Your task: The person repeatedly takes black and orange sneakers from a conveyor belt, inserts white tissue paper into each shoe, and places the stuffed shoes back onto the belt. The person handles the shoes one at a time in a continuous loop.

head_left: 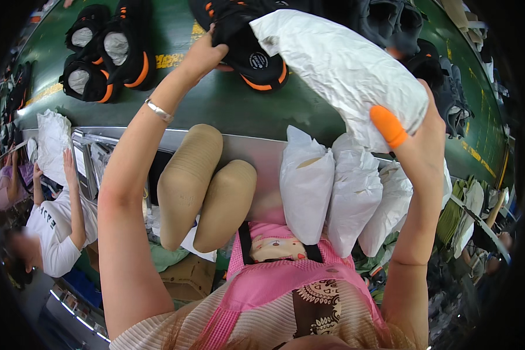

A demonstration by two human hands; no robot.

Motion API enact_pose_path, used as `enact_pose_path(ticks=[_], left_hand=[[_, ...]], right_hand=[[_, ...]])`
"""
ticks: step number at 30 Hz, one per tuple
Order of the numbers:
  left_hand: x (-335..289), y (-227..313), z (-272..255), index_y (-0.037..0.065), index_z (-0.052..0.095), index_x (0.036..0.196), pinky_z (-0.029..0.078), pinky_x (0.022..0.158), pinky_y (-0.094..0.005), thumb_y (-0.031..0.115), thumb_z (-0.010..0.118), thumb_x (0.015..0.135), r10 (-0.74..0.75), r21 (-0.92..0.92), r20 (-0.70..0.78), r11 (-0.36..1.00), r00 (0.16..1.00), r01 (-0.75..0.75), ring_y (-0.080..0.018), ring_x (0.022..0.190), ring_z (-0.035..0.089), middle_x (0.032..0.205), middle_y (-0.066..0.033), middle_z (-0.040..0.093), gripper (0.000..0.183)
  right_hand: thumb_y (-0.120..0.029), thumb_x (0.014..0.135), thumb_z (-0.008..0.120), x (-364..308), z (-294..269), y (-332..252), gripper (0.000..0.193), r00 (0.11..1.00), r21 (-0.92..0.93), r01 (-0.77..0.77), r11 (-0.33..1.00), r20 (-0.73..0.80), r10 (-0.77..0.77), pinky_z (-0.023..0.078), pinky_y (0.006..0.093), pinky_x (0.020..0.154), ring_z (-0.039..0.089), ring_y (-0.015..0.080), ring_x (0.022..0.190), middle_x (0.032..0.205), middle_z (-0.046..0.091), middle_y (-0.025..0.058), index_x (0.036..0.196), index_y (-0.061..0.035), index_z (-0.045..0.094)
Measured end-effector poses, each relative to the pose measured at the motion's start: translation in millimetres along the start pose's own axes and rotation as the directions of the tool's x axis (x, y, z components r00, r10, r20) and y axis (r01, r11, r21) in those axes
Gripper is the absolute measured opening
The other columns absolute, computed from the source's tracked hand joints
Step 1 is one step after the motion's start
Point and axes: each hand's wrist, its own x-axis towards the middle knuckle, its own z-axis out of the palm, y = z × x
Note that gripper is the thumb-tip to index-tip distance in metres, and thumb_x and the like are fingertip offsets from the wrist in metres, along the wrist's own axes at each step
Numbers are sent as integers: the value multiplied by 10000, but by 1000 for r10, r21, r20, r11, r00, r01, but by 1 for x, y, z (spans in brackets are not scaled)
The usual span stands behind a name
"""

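My left hand (pixel 203 57) grips the upper edge of a black shoe (pixel 251 55) with an orange stripe along its sole, over the green surface. Held by my right hand (pixel 424 131) is a long bundle of crinkled white paper (pixel 344 73), its narrow end at the shoe's opening. An orange finger cover (pixel 389 125) sits on my right thumb. What is inside the paper is hidden. Close to me stand two tan foot-shaped forms (pixel 191 175), and right of them several white paper-wrapped forms (pixel 307 195).
Paper-stuffed black shoes (pixel 116 46) stand at the far left of the green belt-like surface (pixel 175 111). Grey shoes (pixel 385 23) are at the far right. A metal edge (pixel 251 157) runs in front of me. At left, another person (pixel 64 233) handles white paper.
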Motion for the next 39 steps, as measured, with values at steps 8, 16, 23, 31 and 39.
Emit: enact_pose_path(ticks=[8, 16, 23, 31, 39], left_hand=[[4, 56, 21, 290, 369, 1455, 543, 754, -402, 392, 736, 792, 490, 880, -194, 470, 850, -70, -319, 922, 658, 1249, -116, 570, 764], [40, 44, -11, 165, 701, 1127, 512, 777, -363, 234, 609, 887, 647, 727, 84, 480, 758, -491, -341, 857, 639, 941, -156, 678, 266], [50, 45, -13, 59, 690, 1116, 498, 761, -321, 250, 623, 889, 536, 621, 120, 616, 835, -485, -317, 793, 645, 886, -208, 673, 304], [38, 38, -25, -7, 690, 1037, 497, 718, -334, 224, 633, 881, 500, 355, 121, 785, 857, -508, -258, 706, 610, 848, -188, 683, 284], [32, 35, -39, 53, 685, 1144, 487, 746, -294, 215, 640, 888, 490, 489, 223, 691, 843, -531, -210, 750, 602, 890, -150, 695, 306]], right_hand=[[-450, 694, 766, 4, 27, 0, 790, 986, -58, -95, 994, 130, 102, 511, 373, 849, 681, 320, 964, 990, 688, 232, 1243, 71, 538], [-439, 697, 698, 45, 45, -47, 623, 991, -242, -85, 967, 82, 107, 528, 387, 785, 680, 358, 890, 899, 680, 250, 1002, 97, 609], [-455, 681, 705, 92, 61, -46, 622, 936, -237, -48, 970, 329, 126, 541, 393, 721, 691, 351, 795, 851, 690, 231, 967, 93, 633], [-443, 665, 738, 90, 148, -55, 566, 979, -423, 197, 884, 132, -155, 556, 380, 652, 698, 306, 749, 763, 680, 183, 932, 29, 577], [-462, 674, 797, 88, 161, -38, 741, 925, -275, 282, 919, 331, -184, 500, 403, 885, 638, 354, 984, 1101, 664, 152, 1227, -38, 546]])
